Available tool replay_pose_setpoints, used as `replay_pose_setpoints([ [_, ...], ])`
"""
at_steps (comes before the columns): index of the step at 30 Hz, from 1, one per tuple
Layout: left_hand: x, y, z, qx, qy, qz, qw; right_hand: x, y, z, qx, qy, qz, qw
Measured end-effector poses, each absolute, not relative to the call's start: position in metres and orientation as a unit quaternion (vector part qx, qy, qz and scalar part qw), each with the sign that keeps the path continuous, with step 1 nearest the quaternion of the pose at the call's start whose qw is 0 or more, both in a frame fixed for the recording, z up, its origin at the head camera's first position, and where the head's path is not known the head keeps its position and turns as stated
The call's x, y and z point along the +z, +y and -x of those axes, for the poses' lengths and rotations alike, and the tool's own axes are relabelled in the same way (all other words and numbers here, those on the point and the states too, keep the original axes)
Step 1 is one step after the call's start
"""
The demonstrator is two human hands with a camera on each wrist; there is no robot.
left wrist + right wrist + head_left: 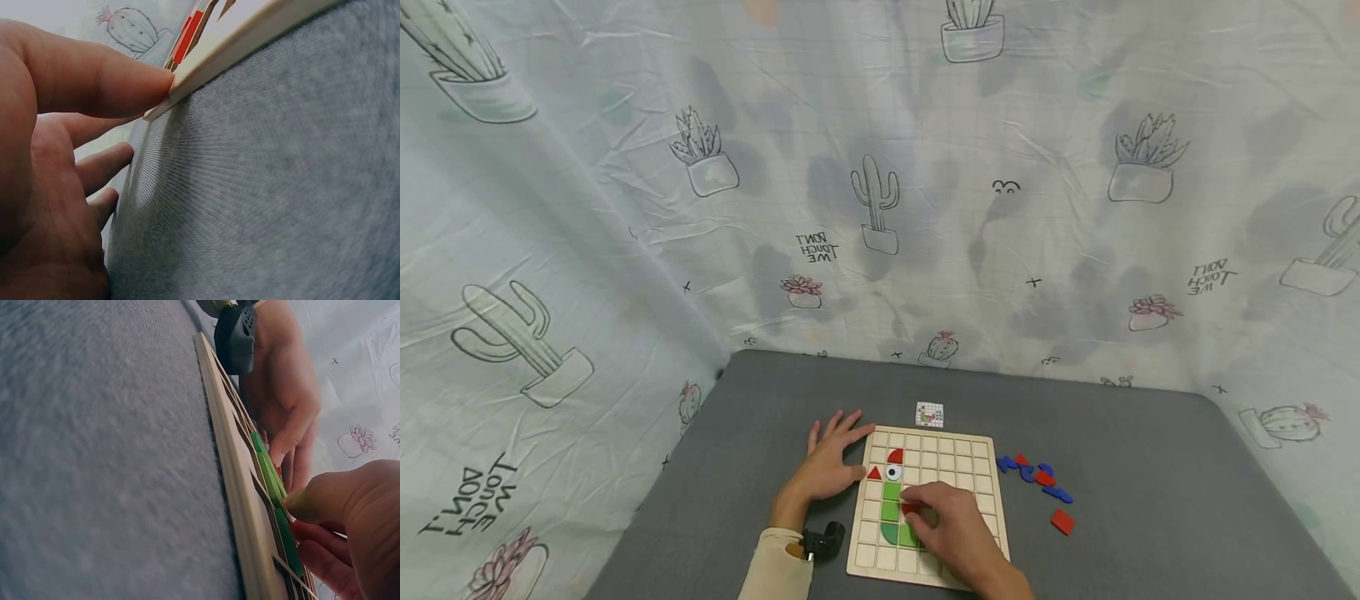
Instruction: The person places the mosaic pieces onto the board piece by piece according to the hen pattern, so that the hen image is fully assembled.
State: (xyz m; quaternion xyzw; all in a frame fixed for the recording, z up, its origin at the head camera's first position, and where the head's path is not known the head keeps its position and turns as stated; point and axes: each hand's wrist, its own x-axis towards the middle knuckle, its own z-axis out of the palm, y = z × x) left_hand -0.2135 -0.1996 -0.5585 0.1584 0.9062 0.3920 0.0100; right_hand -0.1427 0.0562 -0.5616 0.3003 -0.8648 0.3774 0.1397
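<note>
Red piece pinched at tips of right grip, beside green square; board edge touched by spread left grip.

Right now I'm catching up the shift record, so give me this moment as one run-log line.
left hand: touches board edge; right hand: pinches red piece; on board: green pieces, eye tile; right of board: loose pieces

L hand on wood board, L edge; R hand pinching red pc nr green pcs. Card behind, blue pcs to R.
</note>
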Motion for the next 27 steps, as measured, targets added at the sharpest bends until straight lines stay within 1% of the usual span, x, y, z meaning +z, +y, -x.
replay_pose_setpoints([
  [17, -0.559, -0.199, 0.214, 0.394, 0.905, -0.16, 0.011, -0.562, 0.061, 0.14, 0.362, -0.872, -0.283, 0.166],
  [20, -0.558, -0.199, 0.214, 0.393, 0.905, -0.161, 0.009, -0.56, 0.067, 0.138, 0.366, -0.874, -0.271, 0.17],
  [27, -0.558, -0.199, 0.213, 0.398, 0.904, -0.158, 0.011, -0.557, 0.097, 0.126, 0.385, -0.883, -0.221, 0.15],
])
